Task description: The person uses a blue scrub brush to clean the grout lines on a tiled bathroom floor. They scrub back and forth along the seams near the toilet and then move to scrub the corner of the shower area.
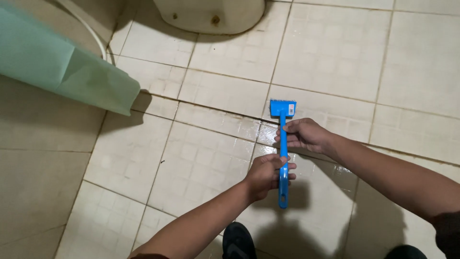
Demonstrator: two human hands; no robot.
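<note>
I have both grips clamped on the blue brush [283, 144]: my right hand [303, 135] high on its handle, my left hand [265, 174] at 6 o'clock. The brush head sits on the wet floor tiles [211, 158].

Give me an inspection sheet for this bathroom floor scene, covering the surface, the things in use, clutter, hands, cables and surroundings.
Surface: pale tiled floor, wet and shiny near the hands, dark stained grout lines.
Things in use: blue long-handled brush, its head down on a grout line, handle pointing back toward the person.
Clutter: nothing seen.
Hands: left hand grips the lower handle; right hand grips the handle nearer the head.
Cables: a thin white hose curves along the wall at upper left; no cables seen.
Surroundings: toilet base at top, green sheet hanging at left, dark sandal at bottom edge.
</note>
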